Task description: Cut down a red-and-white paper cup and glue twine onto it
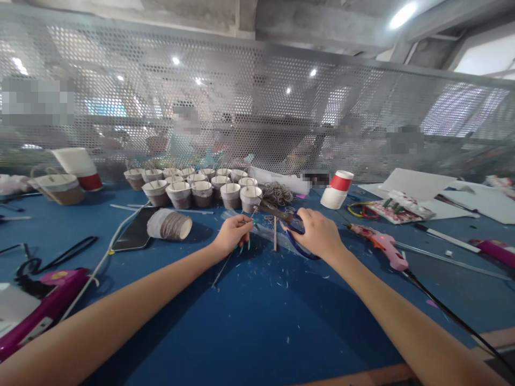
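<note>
Many handled cups (202,197) with pale insides, left grip (233,232) pinching thin strand (222,271), right grip (319,229) around scissors (285,216)

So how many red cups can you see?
2: one red cup at the back left, beside a handled pot, and another red cup beyond the right hand. More may be hidden inside the stacks.
</note>
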`<state>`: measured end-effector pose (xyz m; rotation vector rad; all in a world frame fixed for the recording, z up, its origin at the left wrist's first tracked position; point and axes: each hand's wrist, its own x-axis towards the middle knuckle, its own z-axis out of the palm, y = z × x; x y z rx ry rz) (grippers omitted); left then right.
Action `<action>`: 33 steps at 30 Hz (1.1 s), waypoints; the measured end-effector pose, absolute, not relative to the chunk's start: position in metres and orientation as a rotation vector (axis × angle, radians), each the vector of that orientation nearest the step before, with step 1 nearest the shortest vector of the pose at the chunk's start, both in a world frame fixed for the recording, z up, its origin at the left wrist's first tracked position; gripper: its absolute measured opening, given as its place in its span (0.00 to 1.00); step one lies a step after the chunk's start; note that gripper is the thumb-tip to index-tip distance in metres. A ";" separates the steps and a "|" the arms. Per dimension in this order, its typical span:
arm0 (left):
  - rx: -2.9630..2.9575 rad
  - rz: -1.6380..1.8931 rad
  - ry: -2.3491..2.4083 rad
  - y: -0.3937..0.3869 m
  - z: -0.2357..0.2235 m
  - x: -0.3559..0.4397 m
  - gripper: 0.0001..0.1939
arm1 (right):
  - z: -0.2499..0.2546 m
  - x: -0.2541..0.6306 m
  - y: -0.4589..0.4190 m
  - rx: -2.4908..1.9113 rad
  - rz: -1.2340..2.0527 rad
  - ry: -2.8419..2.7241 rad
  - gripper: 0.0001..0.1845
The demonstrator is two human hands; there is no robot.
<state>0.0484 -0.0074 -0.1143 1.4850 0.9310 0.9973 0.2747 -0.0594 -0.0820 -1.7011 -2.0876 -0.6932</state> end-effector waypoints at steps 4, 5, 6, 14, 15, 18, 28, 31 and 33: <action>1.536 0.977 1.023 -0.008 -0.115 0.048 0.09 | -0.082 0.274 -0.061 -1.673 -0.806 -2.104 0.21; 1.552 0.986 1.055 -0.008 -0.115 0.048 0.09 | -0.081 0.274 -0.061 -1.671 -0.821 -2.105 0.21; 1.579 0.999 1.088 -0.009 -0.115 0.047 0.09 | -0.080 0.274 -0.062 -1.676 -0.830 -2.105 0.21; 1.860 1.078 1.271 -0.015 -0.110 0.046 0.07 | -0.077 0.270 -0.066 -1.755 -0.781 -2.141 0.22; 1.848 1.067 1.247 -0.015 -0.110 0.047 0.08 | -0.078 0.269 -0.065 -1.764 -0.766 -2.146 0.21; 1.789 1.047 1.147 -0.012 -0.113 0.048 0.09 | -0.079 0.270 -0.063 -1.767 -0.735 -2.150 0.21; 1.642 1.058 1.028 -0.012 -0.114 0.048 0.09 | -0.080 0.271 -0.063 -1.747 -0.738 -2.142 0.22; 1.647 1.057 1.028 -0.012 -0.113 0.048 0.09 | -0.081 0.270 -0.063 -1.775 -0.673 -2.157 0.20; 1.653 1.056 1.027 -0.012 -0.113 0.048 0.09 | -0.080 0.270 -0.063 -1.791 -0.651 -2.158 0.19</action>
